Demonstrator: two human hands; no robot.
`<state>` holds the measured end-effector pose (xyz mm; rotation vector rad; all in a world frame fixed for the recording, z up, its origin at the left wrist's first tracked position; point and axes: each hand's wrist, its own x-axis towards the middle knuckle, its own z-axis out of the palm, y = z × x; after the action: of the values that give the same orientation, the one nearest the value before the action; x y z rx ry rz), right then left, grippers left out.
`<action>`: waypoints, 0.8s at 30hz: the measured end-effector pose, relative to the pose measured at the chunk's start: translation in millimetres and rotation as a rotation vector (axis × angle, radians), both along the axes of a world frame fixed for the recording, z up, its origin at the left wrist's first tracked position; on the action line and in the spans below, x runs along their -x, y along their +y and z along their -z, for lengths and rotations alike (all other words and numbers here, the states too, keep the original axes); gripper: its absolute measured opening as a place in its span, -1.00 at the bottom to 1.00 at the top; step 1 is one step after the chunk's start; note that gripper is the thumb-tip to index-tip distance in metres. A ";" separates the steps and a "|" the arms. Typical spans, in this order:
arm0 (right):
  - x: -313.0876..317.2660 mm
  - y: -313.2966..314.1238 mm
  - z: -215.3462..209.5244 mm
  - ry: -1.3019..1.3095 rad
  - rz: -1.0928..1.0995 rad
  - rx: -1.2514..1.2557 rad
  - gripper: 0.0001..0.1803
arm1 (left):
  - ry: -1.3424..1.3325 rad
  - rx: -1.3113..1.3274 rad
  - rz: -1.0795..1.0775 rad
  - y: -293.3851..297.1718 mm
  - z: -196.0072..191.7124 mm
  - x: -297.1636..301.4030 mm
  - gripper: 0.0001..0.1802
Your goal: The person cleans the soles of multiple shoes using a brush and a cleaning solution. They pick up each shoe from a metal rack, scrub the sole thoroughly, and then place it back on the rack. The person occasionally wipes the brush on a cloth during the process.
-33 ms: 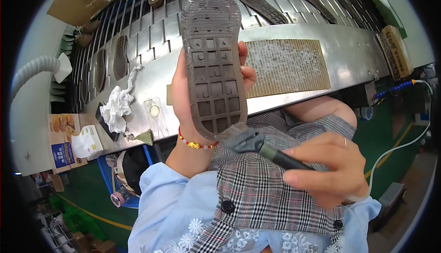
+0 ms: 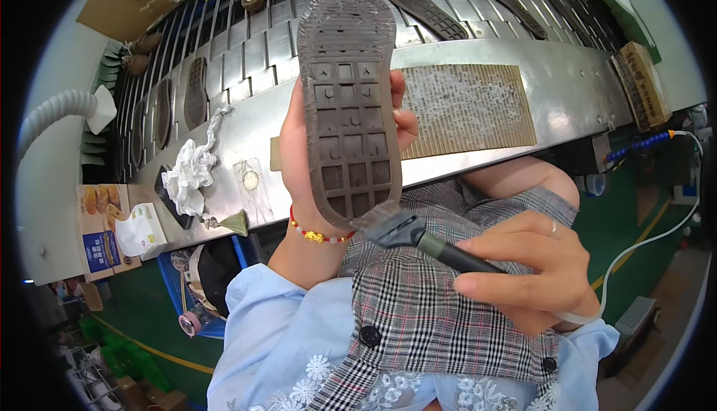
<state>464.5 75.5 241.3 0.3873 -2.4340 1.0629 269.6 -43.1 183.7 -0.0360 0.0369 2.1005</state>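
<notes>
My left hand [image 2: 293,146] grips a dark brown shoe sole [image 2: 351,123] from behind, its fingertips curling round the right edge. The sole stands toe end up, with a grid of square hollows toward me and a glossy, wet-looking ribbed toe area. In my right hand [image 2: 534,269] is a brush [image 2: 448,250], pinched by its dark handle between thumb and fingers. Its bristles meet the lower right edge of the heel end; whether they press on it I cannot tell. Behind the sole a ridged cardboard sheet [image 2: 470,109], smeared whitish, lies on the metal bench.
A slatted conveyor [image 2: 246,53] behind the bench carries several soles and shoes. Left on the bench are a crumpled white cloth [image 2: 190,176], a small green-bristled brush [image 2: 235,222] and a tissue pack [image 2: 142,232]. A white hose [image 2: 63,109] hangs at left; a cardboard box [image 2: 641,86] stands at right.
The sole has shifted very slightly right and down in my left hand's grip. My right hand and the brush have moved a touch to the left.
</notes>
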 end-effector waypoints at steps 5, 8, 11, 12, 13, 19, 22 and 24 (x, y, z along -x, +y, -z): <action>-3.6 8.0 -6.7 -0.054 -0.112 0.086 -0.64 | -0.018 0.012 0.078 -0.6 -5.1 -5.3 -0.31; -2.6 21.0 -9.8 -0.140 -0.195 0.062 -0.67 | 0.048 0.026 0.166 -1.8 -2.9 -6.8 -0.25; -3.9 27.1 -16.4 -0.125 -0.249 0.110 -0.73 | 0.013 0.015 0.259 -2.9 -1.3 -6.0 -0.19; -3.7 27.4 -15.7 -0.114 -0.218 0.120 -0.76 | -0.002 0.008 0.285 -3.5 -0.1 -6.2 -0.17; -3.1 28.6 -14.9 -0.099 -0.190 0.130 -0.77 | -0.010 -0.004 0.302 -3.2 -0.2 -6.5 -0.15; -4.5 32.7 -15.3 -0.049 -0.043 0.084 -0.93 | 0.093 0.005 0.418 -7.6 3.3 -8.8 -0.24; -7.1 33.4 -25.1 -0.104 -0.044 0.036 -0.94 | 0.016 -0.093 0.465 -11.0 8.3 -9.7 -0.20; -4.1 36.8 -24.2 -0.054 -0.058 0.055 -0.96 | -0.002 -0.197 0.523 -12.1 17.2 -6.9 -0.17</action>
<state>468.6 112.2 265.5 0.4189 -2.4487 1.1769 276.4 -55.3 166.5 0.0824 -0.1472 1.5728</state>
